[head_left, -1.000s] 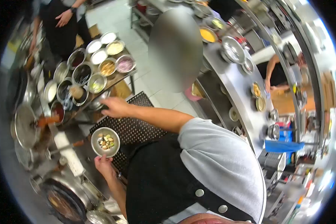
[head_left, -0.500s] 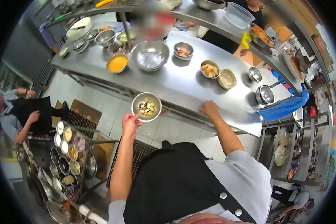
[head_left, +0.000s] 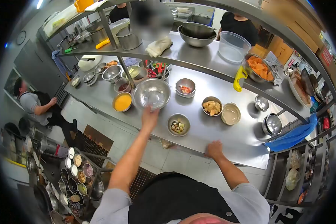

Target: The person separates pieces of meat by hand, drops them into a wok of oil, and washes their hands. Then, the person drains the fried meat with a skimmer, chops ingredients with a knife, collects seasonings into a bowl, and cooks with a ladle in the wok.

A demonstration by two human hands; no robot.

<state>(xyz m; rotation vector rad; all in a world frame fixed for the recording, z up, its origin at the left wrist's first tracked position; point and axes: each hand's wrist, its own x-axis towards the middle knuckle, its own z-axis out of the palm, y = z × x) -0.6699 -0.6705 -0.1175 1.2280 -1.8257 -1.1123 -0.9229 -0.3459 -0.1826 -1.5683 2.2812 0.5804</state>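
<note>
My left hand (head_left: 150, 118) is at the front rim of a large, empty metal bowl (head_left: 152, 91); its fingers are blurred, and whether they grip the rim is unclear. To the right of that hand, a smaller metal bowl (head_left: 171, 130) of chopped pale, green and dark pieces stands on the steel table (head_left: 198, 136), with no hand on it. My right hand (head_left: 213, 149) rests at the table's front edge, its fingers bunched and partly hidden. Behind the small bowl is a bowl with red and white pieces (head_left: 185, 88); a bowl of yellow-brown chunks (head_left: 212, 106) stands to its right.
A bowl of orange liquid (head_left: 122, 102) stands left of the large bowl. An overhead shelf (head_left: 198, 67) crosses the table's far side, holding bowls and a yellow-handled tool (head_left: 240, 79). A co-worker (head_left: 37, 104) stands far left, above a rack of ingredient pots (head_left: 77, 177).
The view has turned from the ingredient pots to the steel table. My left hand has let go of the small bowl, now on the table, and moved to the large bowl.
</note>
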